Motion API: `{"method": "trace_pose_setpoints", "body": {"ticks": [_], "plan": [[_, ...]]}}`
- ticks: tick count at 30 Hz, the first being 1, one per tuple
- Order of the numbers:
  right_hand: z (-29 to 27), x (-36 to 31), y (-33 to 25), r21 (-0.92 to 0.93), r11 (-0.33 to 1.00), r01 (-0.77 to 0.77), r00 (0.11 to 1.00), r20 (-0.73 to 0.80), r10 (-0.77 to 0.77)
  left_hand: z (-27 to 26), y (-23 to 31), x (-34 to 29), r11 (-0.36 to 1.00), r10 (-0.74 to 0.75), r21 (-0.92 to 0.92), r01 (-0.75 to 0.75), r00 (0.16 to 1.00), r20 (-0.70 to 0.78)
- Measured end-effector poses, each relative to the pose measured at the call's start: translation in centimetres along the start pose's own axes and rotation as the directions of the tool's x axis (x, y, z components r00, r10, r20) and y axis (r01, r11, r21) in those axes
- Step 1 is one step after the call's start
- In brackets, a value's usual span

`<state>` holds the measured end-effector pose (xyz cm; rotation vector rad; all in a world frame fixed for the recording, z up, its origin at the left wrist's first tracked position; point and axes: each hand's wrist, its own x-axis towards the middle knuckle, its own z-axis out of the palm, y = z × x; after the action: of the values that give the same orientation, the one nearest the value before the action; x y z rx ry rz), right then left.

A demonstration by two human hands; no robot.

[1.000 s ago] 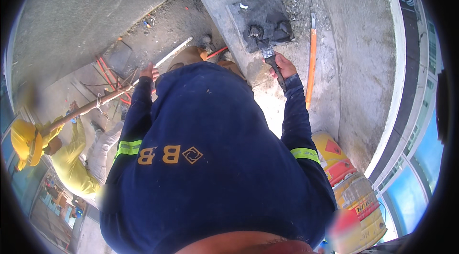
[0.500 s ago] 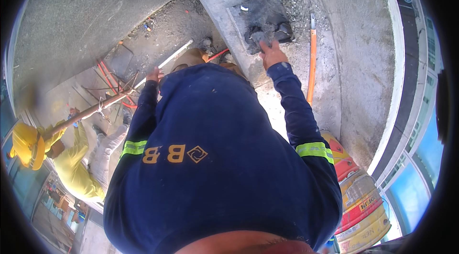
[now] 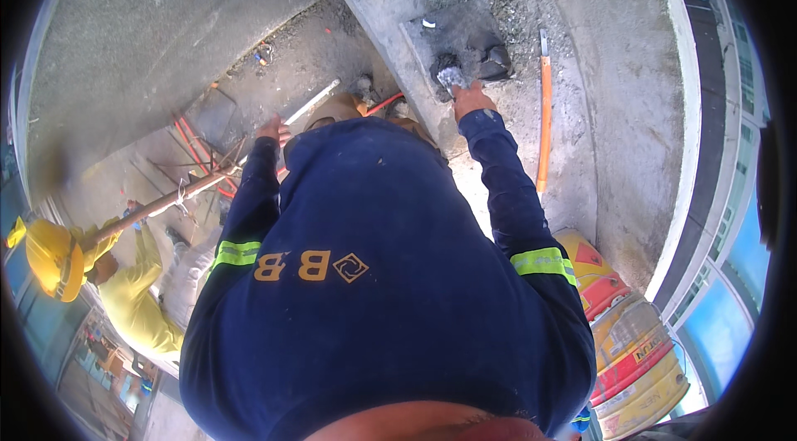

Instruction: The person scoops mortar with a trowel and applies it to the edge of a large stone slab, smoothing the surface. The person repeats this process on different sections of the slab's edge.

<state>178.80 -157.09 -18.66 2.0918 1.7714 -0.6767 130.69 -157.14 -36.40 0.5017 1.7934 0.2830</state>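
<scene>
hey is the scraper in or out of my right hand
In it: the scraper juts out from the right hand, its pale blade showing, its handle hidden.

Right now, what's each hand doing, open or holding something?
Left hand: at the white pole; can't tell whether it grips it.
Right hand: closed, holding a scraper.
</scene>
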Motion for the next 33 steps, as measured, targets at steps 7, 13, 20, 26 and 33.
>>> {"method": "trace_pose_setpoints", "body": {"ticks": [7,13,20,26,33], "plan": [[0.1,0.8,-0.1,0.022,1.000,0.014,1.000,-0.013,-0.014,-0.2,-1.9,1.7,0.999,0.041,-0.023,-0.041,0.999,-0.005],[-0.3,0.7,0.2,0.115,0.993,0.040,0.997,-0.066,-0.033,0.1,-2.5,2.2,0.997,0.081,-0.012,-0.080,0.997,0.015],[5.0,-3.1,4.3,0.346,0.899,0.268,0.912,-0.392,-0.121,-0.5,-2.2,1.3,0.987,0.093,0.126,-0.096,0.995,0.024],[10.5,-3.1,6.2,0.290,0.884,0.367,0.799,-0.586,-0.139,2.7,4.1,-0.4,0.994,0.040,-0.106,-0.033,0.997,0.067],[10.7,-2.7,6.1,0.332,0.850,0.409,0.771,-0.624,-0.128,22.1,18.2,-9.4,0.988,0.149,-0.116,-0.103,0.834,0.531]]}}
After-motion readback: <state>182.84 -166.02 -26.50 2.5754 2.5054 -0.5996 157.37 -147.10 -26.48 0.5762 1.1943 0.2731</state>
